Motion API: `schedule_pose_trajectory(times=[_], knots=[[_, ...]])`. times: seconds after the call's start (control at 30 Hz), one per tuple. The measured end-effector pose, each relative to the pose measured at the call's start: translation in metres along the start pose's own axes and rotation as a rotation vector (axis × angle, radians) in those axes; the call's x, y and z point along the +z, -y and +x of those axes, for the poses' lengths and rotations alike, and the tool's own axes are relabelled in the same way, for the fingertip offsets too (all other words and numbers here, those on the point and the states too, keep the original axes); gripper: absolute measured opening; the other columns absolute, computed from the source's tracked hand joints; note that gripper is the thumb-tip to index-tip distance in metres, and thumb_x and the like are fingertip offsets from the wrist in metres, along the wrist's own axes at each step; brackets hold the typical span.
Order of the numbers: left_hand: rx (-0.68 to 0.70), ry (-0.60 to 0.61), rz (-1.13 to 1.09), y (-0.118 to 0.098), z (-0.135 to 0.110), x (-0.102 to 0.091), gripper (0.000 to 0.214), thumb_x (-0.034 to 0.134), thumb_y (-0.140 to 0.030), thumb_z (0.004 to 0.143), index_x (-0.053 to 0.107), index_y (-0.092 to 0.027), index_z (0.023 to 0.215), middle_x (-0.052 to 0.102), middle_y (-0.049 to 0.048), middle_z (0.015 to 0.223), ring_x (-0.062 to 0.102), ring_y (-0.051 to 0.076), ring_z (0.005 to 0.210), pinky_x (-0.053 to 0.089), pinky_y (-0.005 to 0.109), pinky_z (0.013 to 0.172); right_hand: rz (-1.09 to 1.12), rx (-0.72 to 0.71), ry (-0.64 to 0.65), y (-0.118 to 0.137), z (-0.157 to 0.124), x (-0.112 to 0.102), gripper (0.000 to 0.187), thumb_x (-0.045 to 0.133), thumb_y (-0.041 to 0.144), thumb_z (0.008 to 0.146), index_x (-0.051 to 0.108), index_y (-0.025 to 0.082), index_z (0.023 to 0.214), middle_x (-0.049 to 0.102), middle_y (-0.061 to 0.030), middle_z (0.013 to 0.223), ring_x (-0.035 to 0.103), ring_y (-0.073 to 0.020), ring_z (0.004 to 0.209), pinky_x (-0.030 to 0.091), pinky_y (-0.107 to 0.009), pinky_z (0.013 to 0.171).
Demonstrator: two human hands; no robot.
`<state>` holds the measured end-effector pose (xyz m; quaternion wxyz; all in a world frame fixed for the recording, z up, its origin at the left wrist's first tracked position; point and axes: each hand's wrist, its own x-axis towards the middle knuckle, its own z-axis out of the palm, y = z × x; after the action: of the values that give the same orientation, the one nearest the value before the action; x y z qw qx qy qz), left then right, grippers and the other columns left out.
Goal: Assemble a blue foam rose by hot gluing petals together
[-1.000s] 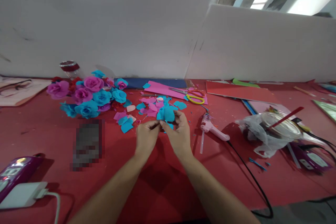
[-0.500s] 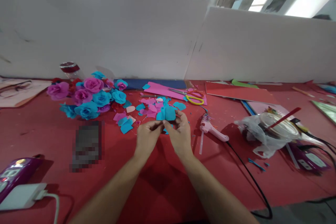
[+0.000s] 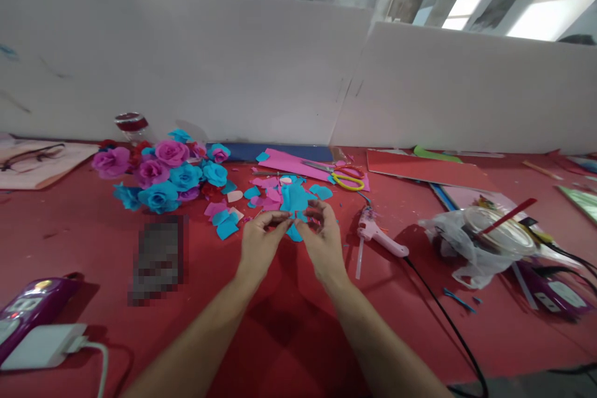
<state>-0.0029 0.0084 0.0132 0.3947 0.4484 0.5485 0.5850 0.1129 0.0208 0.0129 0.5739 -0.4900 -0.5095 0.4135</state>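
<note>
In front of me, my left hand [image 3: 263, 242] and my right hand [image 3: 321, 242] are closed in a pinch, fingertips almost meeting. Between them is a blue paper petal [image 3: 295, 198], spread upright above the fingertips; its lower edge is partly hidden by my fingers. Loose blue petals [image 3: 227, 225] and pink paper pieces [image 3: 269, 200] lie on the red table just beyond and left of my hands. Past these, scissors [image 3: 347, 181] with yellow and red handles rest on a pink paper strip [image 3: 286, 160]. To the right of my right hand lies a pink glue gun [image 3: 382, 237].
A bunch of paper roses [image 3: 161, 173] stands at the left, with a pixelated dark object [image 3: 158, 261] before it. Purple power strips [image 3: 40, 298] lie at both sides. A plastic bag with a tub [image 3: 494, 233] sits right; a white partition [image 3: 186, 62] closes the back.
The view has tilted up slightly, so things sit a little lower. The blue petal has turned and spread between my fingers; both hands keep their place.
</note>
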Motion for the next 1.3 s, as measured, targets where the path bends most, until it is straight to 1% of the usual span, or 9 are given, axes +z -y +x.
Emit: schedule_pose_trajectory(times=[0.1, 0.2, 0.3, 0.43, 0.57, 0.67, 0.83, 1.03, 1.3], knots=[[-0.037, -0.057, -0.043, -0.001, 0.002, -0.002, 0.018, 0.073, -0.032, 0.065, 0.073, -0.020, 0.079, 0.073, 0.0033, 0.082, 0.064, 0.018, 0.081, 0.047, 0.029, 0.079, 0.016, 0.060, 0.165, -0.008, 0.000, 0.003, 0.026, 0.060, 0.018, 0.066, 0.062, 0.020, 0.092, 0.068, -0.0056, 0.097, 0.063, -0.0181, 0.089, 0.051, -0.030, 0.075], [-0.108, -0.083, -0.119, -0.003, 0.002, -0.003, 0.019, 0.075, -0.032, 0.062, 0.074, -0.020, 0.077, 0.072, 0.0022, 0.078, 0.062, 0.016, 0.078, 0.046, 0.028, 0.077, 0.016, 0.019, 0.282, -0.012, 0.000, 0.006, 0.016, 0.059, 0.019, 0.069, 0.067, 0.020, 0.083, 0.070, -0.0032, 0.084, 0.064, -0.0171, 0.079, 0.051, -0.031, 0.075], [-0.148, -0.053, -0.183, -0.004, 0.003, -0.004, 0.020, 0.076, -0.031, 0.060, 0.074, -0.020, 0.076, 0.072, 0.0016, 0.078, 0.061, 0.016, 0.078, 0.046, 0.027, 0.077, -0.021, -0.021, 0.244, -0.009, -0.001, 0.007, 0.011, 0.059, 0.023, 0.072, 0.070, 0.021, 0.073, 0.069, -0.0008, 0.072, 0.063, -0.0163, 0.069, 0.051, -0.030, 0.070], [-0.194, -0.023, -0.155, -0.007, 0.010, -0.014, 0.021, 0.078, -0.027, 0.058, 0.075, -0.020, 0.077, 0.073, 0.0035, 0.082, 0.063, 0.018, 0.083, 0.046, 0.031, 0.083, -0.055, -0.013, 0.183, -0.005, -0.002, 0.004, 0.012, 0.063, 0.028, 0.073, 0.072, 0.021, 0.075, 0.071, -0.0012, 0.071, 0.063, -0.0175, 0.067, 0.051, -0.030, 0.068], [-0.132, -0.126, -0.174, -0.011, 0.020, -0.031, 0.022, 0.077, -0.030, 0.061, 0.075, -0.020, 0.080, 0.074, 0.0046, 0.085, 0.064, 0.020, 0.091, 0.044, 0.033, 0.090, -0.147, -0.026, 0.136, -0.004, -0.003, 0.004, 0.011, 0.065, 0.027, 0.072, 0.074, 0.021, 0.076, 0.073, -0.0022, 0.074, 0.066, -0.0191, 0.070, 0.050, -0.030, 0.070], [-0.108, -0.082, -0.196, -0.013, 0.023, -0.037, 0.029, 0.078, -0.033, 0.060, 0.076, -0.019, 0.086, 0.075, 0.0062, 0.088, 0.064, 0.022, 0.095, 0.042, 0.035, 0.094, -0.206, -0.070, 0.137, -0.003, -0.005, 0.005, 0.012, 0.063, 0.027, 0.075, 0.074, 0.022, 0.077, 0.074, -0.0017, 0.076, 0.067, -0.0188, 0.071, 0.051, -0.030, 0.070], [-0.117, -0.025, -0.210, -0.011, 0.022, -0.036, 0.033, 0.079, -0.038, 0.058, 0.075, -0.017, 0.084, 0.074, 0.0066, 0.085, 0.064, 0.022, 0.091, 0.042, 0.034, 0.092, -0.268, -0.174, 0.167, -0.004, -0.009, 0.005, 0.015, 0.060, 0.027, 0.079, 0.075, 0.024, 0.082, 0.075, -0.0005, 0.082, 0.068, -0.0187, 0.072, 0.051, -0.030, 0.070], [-0.118, 0.033, -0.232, -0.007, 0.023, -0.035, 0.023, 0.079, -0.036, 0.058, 0.074, -0.019, 0.073, 0.071, 0.0024, 0.074, 0.062, 0.019, 0.084, 0.044, 0.030, 0.086, -0.311, -0.244, 0.194, -0.003, -0.013, 0.006, 0.017, 0.058, 0.024, 0.081, 0.075, 0.026, 0.083, 0.076, -0.0002, 0.084, 0.069, -0.0199, 0.074, 0.052, -0.031, 0.072], [-0.094, 0.112, -0.302, -0.013, 0.022, -0.035, 0.023, 0.079, -0.032, 0.060, 0.074, -0.018, 0.077, 0.071, 0.0030, 0.078, 0.062, 0.016, 0.082, 0.045, 0.031, 0.087, -0.335, -0.287, 0.202, 0.002, -0.014, 0.007, 0.019, 0.057, 0.021, 0.081, 0.075, 0.027, 0.080, 0.076, -0.0002, 0.083, 0.070, -0.0205, 0.076, 0.053, -0.032, 0.075]])
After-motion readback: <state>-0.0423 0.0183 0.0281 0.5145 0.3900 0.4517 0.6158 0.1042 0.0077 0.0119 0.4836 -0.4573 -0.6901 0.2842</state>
